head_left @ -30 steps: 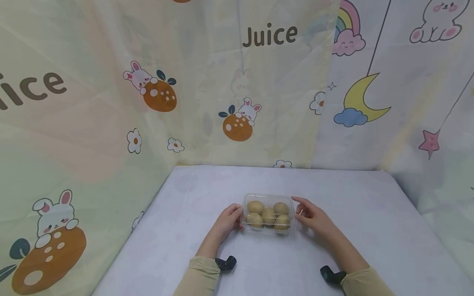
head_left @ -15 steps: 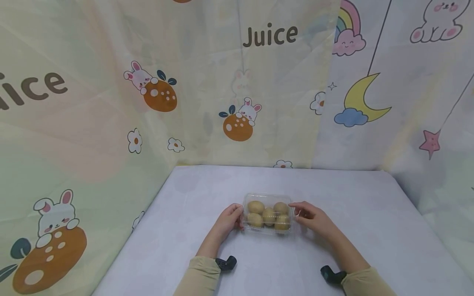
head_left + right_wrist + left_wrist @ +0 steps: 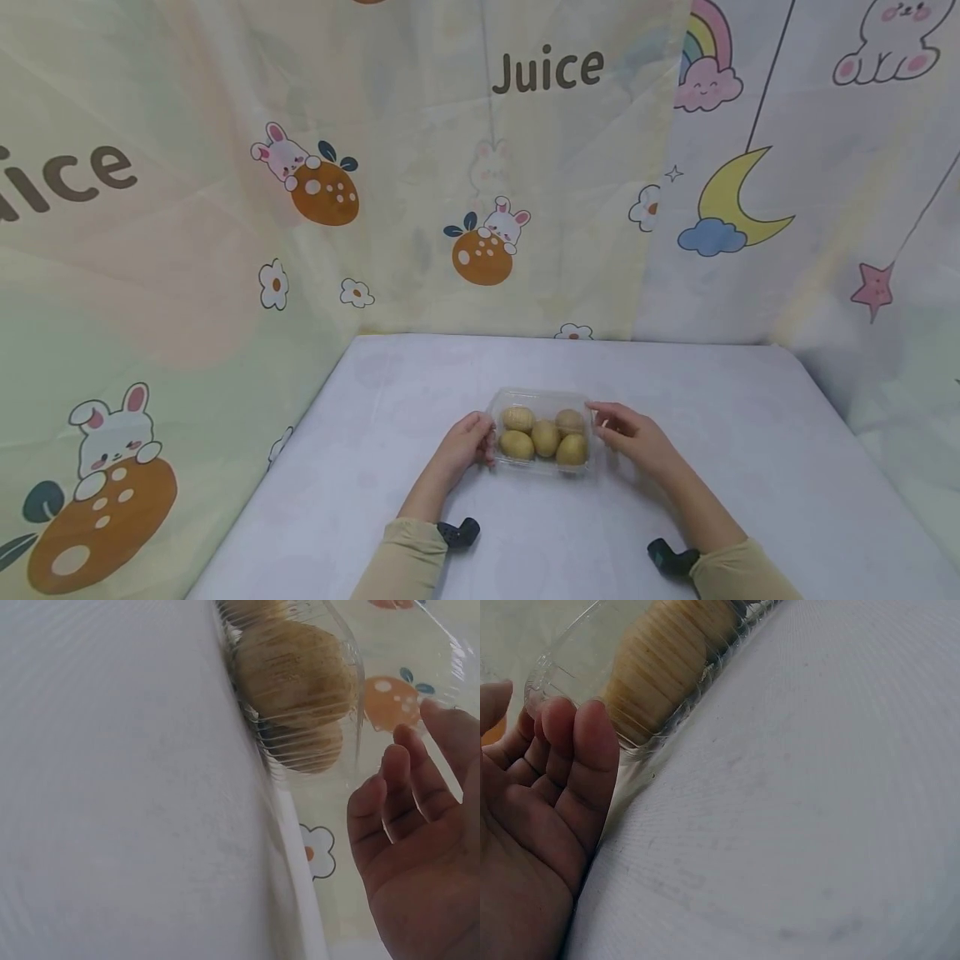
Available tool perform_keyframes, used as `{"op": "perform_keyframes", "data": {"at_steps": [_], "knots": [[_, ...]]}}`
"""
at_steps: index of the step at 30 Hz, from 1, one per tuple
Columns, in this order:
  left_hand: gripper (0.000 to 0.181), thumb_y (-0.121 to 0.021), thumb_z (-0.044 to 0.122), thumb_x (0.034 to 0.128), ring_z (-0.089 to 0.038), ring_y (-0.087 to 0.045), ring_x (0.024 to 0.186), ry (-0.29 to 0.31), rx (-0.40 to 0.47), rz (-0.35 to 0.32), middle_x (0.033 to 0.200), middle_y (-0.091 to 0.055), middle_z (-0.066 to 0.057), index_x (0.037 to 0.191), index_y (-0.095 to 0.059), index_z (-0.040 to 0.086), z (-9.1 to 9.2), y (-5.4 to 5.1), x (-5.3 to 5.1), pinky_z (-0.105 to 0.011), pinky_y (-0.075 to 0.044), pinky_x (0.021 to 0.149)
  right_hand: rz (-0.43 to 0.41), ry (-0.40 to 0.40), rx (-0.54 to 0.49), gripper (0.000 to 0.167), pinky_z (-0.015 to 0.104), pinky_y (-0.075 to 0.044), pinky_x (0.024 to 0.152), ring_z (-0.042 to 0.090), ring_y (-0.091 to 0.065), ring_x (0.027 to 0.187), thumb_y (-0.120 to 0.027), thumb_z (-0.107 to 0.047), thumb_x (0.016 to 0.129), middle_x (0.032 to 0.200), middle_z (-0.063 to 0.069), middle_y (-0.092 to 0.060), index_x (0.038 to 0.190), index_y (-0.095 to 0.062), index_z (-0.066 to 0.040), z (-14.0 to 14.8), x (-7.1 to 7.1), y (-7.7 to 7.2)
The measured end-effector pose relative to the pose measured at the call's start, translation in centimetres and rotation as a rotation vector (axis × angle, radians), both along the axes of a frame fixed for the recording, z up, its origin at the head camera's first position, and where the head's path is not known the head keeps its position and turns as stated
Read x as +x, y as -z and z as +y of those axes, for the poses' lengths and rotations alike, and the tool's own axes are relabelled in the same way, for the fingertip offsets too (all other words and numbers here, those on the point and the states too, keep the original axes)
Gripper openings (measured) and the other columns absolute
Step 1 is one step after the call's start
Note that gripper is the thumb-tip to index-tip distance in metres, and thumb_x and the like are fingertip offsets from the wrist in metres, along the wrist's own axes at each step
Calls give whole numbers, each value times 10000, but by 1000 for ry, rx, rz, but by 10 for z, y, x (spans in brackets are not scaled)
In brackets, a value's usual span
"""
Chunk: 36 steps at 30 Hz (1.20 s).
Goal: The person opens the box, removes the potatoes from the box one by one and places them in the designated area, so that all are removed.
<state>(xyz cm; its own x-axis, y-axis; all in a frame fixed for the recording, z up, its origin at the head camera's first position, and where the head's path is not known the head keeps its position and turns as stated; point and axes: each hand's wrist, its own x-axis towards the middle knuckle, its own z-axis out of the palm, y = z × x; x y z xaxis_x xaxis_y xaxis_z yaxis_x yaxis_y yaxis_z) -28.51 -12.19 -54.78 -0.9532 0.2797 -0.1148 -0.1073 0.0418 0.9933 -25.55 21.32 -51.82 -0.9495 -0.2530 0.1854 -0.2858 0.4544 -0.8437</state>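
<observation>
A clear plastic box [image 3: 507, 465] with several tan, rounded items that look like potatoes [image 3: 546, 438] stands on the white table. Its transparent lid appears raised from the front; the exact lid edge is hard to see. My left hand [image 3: 467, 442] holds the box's left end, with fingertips [image 3: 596, 724] against the plastic in the left wrist view. My right hand [image 3: 632, 437] is at the box's right end, its index finger reaching the upper right corner. In the right wrist view, my right hand's fingers [image 3: 397, 769] bend loosely and grip nothing visible.
The white tabletop [image 3: 420, 375] surrounds the box. Printed curtains [image 3: 408, 250] hang behind and along both sides of the table. Each wrist wears a small black device, one [image 3: 459, 534] on the left and another [image 3: 672, 558] on the right.
My right index finger has moved in to the box's right edge. The lid's front ridge has lifted off the front potatoes, which show more clearly. My left hand has barely moved.
</observation>
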Motion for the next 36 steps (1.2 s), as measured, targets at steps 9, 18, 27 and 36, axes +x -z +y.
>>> {"op": "perform_keyframes", "data": {"at_steps": [9, 18, 27, 36], "knots": [[352, -595, 393, 975, -136, -574, 655, 14, -28, 20, 786, -559, -1, 1085, -559, 60, -1, 2, 0, -322, -579, 653, 20, 5, -56, 511, 264, -558, 705, 149, -568, 931, -614, -199, 985, 1215, 109, -597, 1470, -457, -235, -3, -5, -10], [198, -675, 233, 933, -124, -563, 609, 33, -41, 57, 719, -554, 18, 1014, -565, 89, 0, 3, -1, -287, -551, 599, 42, 45, -93, 500, 227, -513, 699, 142, -582, 784, -588, -227, 1001, 1221, 131, -585, 1479, -444, -193, -5, -21, -9], [203, -684, 233, 926, -116, -560, 607, 41, -48, 73, 723, -551, 26, 1012, -561, 96, -1, 2, -2, -285, -555, 592, 5, 63, -105, 547, 341, -551, 676, 175, -546, 862, -598, -244, 997, 1369, 113, -436, 1507, -402, -263, -7, -35, -15], [244, -687, 238, 925, -117, -556, 609, 43, -46, 78, 736, -550, 21, 1037, -556, 65, -1, 5, -3, -282, -554, 588, -83, 79, -108, 585, 268, -520, 580, 367, -572, 800, -520, -190, 1033, 1452, 138, -502, 1547, -285, -339, -9, -48, -9]]}}
